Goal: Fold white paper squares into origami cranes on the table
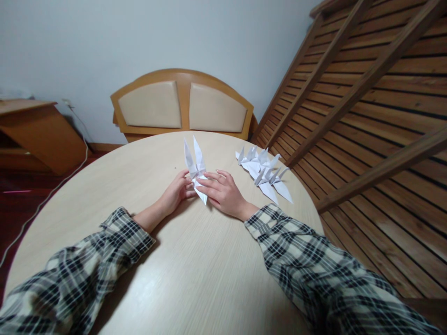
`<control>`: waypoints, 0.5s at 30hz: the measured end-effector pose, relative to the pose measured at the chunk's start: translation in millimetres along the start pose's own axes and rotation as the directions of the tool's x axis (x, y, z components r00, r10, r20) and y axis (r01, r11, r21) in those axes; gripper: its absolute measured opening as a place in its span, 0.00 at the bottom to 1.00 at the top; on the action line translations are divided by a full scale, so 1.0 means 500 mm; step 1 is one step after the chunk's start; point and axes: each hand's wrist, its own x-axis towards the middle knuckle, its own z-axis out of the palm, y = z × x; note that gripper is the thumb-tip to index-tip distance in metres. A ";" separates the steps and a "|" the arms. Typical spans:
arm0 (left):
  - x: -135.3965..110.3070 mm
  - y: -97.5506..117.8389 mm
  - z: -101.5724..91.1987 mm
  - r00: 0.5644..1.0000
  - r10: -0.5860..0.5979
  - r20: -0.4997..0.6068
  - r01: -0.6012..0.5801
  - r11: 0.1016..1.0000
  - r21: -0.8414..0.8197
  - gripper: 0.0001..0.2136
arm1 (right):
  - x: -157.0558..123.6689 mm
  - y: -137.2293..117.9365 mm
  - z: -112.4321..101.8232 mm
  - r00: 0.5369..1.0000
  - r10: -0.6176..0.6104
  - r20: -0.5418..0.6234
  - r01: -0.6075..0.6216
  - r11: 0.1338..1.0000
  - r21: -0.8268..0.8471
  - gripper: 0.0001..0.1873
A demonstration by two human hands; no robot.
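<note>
Between my hands is a partly folded white paper crane (196, 163), its two narrow points directed away from me and a wider flap toward me. My left hand (179, 191) grips its left edge, with the thumb on top and the other fingers curled beneath. From the right, my right hand (223, 191) lies over the lower flap, its fingers pressed on the paper. Part of the flap is hidden under those fingers. Several finished white paper cranes (261, 165) stand in a cluster on the table to the right of my right hand.
The round pale wooden table (181, 279) extends on all sides of my hands. Beyond its far edge is a wooden headboard (185, 100) with cream panels. A slatted wooden frame (366, 116) leans on the right. At left are a brown desk (35, 135) and a white cable (45, 200).
</note>
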 end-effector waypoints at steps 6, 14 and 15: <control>-0.002 -0.001 0.003 0.995 0.049 -0.088 -0.037 0.989 0.142 0.24 | -0.003 0.001 0.005 0.999 -0.054 -0.008 0.054 0.995 0.082 0.19; -0.006 -0.002 0.003 0.990 0.143 -0.018 -0.124 0.905 0.407 0.20 | -0.003 0.000 0.008 0.946 0.295 -0.134 -0.291 0.955 0.056 0.15; -0.005 -0.004 0.001 0.988 0.152 0.002 -0.138 0.892 0.431 0.20 | -0.002 0.001 0.008 0.940 0.316 -0.127 -0.312 0.949 0.055 0.16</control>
